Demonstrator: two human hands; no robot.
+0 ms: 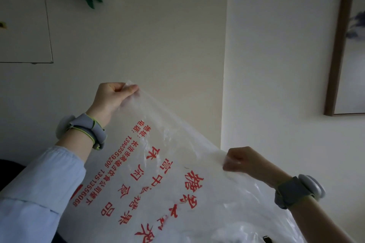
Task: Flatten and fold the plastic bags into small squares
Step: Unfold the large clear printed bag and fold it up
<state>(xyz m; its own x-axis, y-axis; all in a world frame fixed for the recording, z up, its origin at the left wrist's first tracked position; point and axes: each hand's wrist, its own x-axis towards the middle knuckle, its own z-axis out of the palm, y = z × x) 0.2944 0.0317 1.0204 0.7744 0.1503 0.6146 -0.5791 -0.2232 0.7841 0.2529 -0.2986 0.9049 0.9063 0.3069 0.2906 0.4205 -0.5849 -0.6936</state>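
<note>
Head view. We see one clear plastic bag (177, 173) with red printing held up in the air in front of a pale wall (158, 35). The left hand (110, 98) pinches one corner of the bag's top edge, thumb and curled fingers closed tight on the film. The right hand (243, 161) grips the other corner the same way, fist closed around a bunch of plastic. The left grip sits higher than the right, so the edge between the two runs downhill from left to right and is drawn nearly taut. Below both grips the sheet hangs toward the lower frame, creased and puckered, most heavily beneath the right grip. Grey wristbands (87, 130) sit on both wrists; a light blue sleeve (43, 183) covers the left forearm. A framed picture (343, 45) hangs on the wall above the right hand.

Step, as we judge it: the flattening stage, bag stretched between two corner holds, no fold made yet.

Next move, as we judge it: level the two grips, pull apart to take out the puckers, then lay the bag down. No work surface shows here, so we cannot say where.
</note>
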